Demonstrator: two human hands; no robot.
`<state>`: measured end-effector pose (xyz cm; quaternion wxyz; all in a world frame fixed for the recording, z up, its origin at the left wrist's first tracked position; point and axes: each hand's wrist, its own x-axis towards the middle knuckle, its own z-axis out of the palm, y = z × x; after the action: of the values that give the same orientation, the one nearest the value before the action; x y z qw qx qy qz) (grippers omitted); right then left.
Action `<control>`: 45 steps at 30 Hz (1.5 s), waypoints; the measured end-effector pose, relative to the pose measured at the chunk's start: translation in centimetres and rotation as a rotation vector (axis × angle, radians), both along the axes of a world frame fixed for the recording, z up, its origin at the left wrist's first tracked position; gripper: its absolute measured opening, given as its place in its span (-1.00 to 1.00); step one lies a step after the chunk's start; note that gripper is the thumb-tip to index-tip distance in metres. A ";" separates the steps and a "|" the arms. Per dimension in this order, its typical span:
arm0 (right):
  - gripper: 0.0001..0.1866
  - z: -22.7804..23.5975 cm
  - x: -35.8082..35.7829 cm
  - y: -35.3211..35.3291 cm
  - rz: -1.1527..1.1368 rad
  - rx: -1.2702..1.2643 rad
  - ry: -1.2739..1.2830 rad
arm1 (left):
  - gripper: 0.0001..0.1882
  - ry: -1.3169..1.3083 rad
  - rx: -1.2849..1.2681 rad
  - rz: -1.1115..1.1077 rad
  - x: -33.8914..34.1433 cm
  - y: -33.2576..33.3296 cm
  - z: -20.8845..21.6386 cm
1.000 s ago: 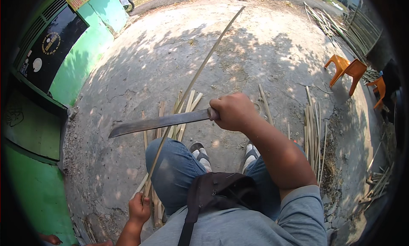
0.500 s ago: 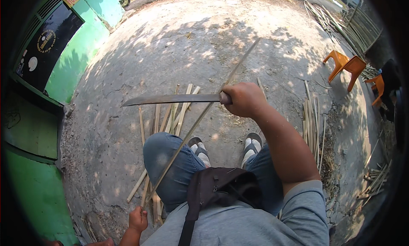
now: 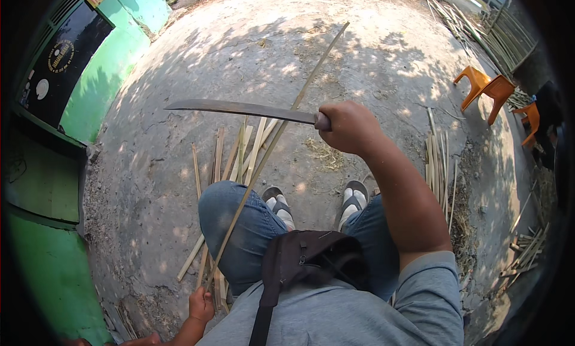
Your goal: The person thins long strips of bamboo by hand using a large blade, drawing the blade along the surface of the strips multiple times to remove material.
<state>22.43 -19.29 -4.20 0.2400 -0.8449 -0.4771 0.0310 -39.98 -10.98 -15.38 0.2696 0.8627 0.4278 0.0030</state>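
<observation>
My right hand (image 3: 350, 127) is closed round the short handle of a machete (image 3: 239, 108), its long blade pointing left. A long, thin bamboo strip (image 3: 242, 202) runs slantwise from the lower left, over my left knee, to far ahead. The blade crosses it just short of the handle; I cannot tell whether they touch. At the strip's near end, my left hand (image 3: 202, 304) grips it low beside my left hip. More bamboo strips (image 3: 256, 145) lie on the ground under and beyond my left knee.
Another bundle of strips (image 3: 437, 166) lies to the right of my feet. Orange plastic chairs (image 3: 498, 94) and stacked bamboo poles (image 3: 473, 31) stand farther right. A green wall (image 3: 108, 76) runs along the left. A black bag (image 3: 299, 256) rests on my lap.
My right hand and the machete have moved farther away and slightly up, with the blade tip rising. The strip's far end has shifted forward and left. My left hand keeps its grip.
</observation>
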 end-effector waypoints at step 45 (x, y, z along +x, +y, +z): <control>-0.81 -1.0 2.1 -0.2 -0.006 0.016 -0.104 | -0.26 -0.100 0.124 -0.011 0.9 -0.3 -2.5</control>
<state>24.51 -19.46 -5.15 0.2219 -0.8448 -0.4866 -0.0176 -39.07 -11.32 -17.91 0.2366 0.8789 0.4080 0.0709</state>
